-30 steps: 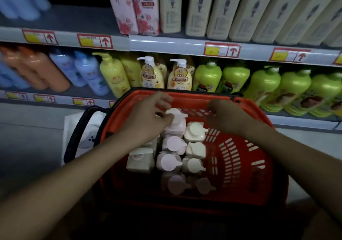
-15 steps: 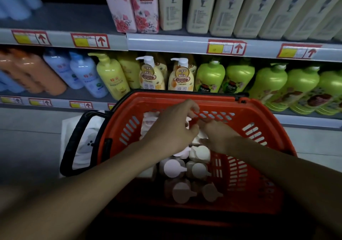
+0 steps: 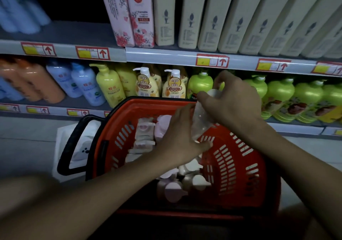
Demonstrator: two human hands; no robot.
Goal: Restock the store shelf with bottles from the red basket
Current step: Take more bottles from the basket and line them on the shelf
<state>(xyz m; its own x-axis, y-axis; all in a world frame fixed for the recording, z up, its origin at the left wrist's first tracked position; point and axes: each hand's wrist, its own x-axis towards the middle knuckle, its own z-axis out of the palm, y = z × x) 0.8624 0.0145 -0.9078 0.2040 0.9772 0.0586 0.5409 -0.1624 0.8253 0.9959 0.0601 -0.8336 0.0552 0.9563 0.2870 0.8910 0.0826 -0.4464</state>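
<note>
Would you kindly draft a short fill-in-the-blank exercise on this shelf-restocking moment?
1. Both hands hold one pale bottle above the ____ basket.
2. The basket's handle is ____.
3. The shelf bottles right of the right hand are ____.
4. The left hand grips the bottle's ____ end.

Answers: red; black; green; lower

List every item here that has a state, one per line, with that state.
Right hand: closed on the top of a bottle.
Left hand: gripping the same bottle lower down.
Bottle: tilted, lifted above the others.
Red basket: still holding bottles, pump tops up.
Basket handle: folded down to the left.
</note>
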